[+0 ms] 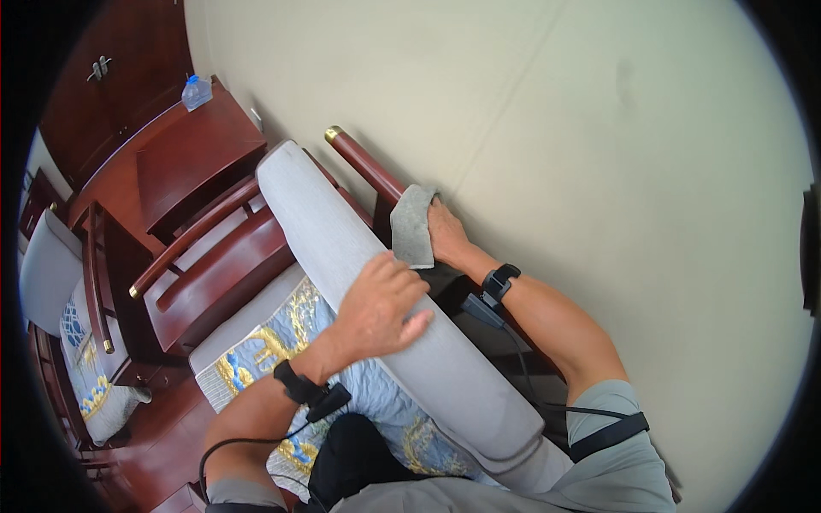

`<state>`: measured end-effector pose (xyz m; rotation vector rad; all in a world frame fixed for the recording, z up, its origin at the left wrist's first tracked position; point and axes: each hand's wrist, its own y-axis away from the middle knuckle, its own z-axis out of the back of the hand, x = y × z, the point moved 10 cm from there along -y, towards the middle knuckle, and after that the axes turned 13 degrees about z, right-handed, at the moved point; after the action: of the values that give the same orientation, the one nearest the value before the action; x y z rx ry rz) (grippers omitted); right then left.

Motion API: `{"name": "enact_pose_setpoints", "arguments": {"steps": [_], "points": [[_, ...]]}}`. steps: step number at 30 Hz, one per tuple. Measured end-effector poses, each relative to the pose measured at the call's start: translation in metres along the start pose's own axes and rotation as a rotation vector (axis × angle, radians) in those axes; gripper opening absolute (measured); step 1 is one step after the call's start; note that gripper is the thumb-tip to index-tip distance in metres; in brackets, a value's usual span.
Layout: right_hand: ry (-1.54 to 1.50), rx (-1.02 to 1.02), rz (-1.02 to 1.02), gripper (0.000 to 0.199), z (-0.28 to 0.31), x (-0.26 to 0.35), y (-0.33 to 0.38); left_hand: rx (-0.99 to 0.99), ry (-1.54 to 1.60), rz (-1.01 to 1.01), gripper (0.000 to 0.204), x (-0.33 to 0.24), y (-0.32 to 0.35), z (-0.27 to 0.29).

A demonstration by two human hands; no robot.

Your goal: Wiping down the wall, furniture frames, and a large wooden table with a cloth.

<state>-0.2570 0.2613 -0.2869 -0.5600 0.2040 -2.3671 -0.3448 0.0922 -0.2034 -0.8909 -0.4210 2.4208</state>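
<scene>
A grey cloth (412, 231) is gripped over a dark red wooden rail (363, 160), near the wall (616, 197), by the right hand (448, 233), its fingertips hidden. A long grey cushion (315, 218) is touched by the left hand (379, 306), thumb spread from loosely bent fingers. Beside the cushion, a blue and gold quilt (256, 352) is laid. A bottle (197, 94) is seen on a red tabletop (201, 154), upper left.
</scene>
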Motion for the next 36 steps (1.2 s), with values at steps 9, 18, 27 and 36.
{"name": "enact_pose_setpoints", "arguments": {"steps": [9,18,27,36], "points": [[0.112,0.161,0.063,0.043,-0.051,0.002,-0.138,-0.098,0.161,-0.013,0.039,0.007,0.005,0.006],[0.134,0.16,0.02,0.04,-0.071,0.008,-0.203,-0.089,0.259,-0.014,0.044,0.011,-0.002,-0.013],[0.096,0.244,-0.067,0.045,-0.022,-0.005,-0.074,-0.047,0.266,-0.011,0.052,0.013,-0.011,-0.014],[0.032,0.281,-0.296,0.049,0.068,-0.015,0.193,0.014,0.166,-0.058,0.04,0.002,-0.033,-0.027]]}}
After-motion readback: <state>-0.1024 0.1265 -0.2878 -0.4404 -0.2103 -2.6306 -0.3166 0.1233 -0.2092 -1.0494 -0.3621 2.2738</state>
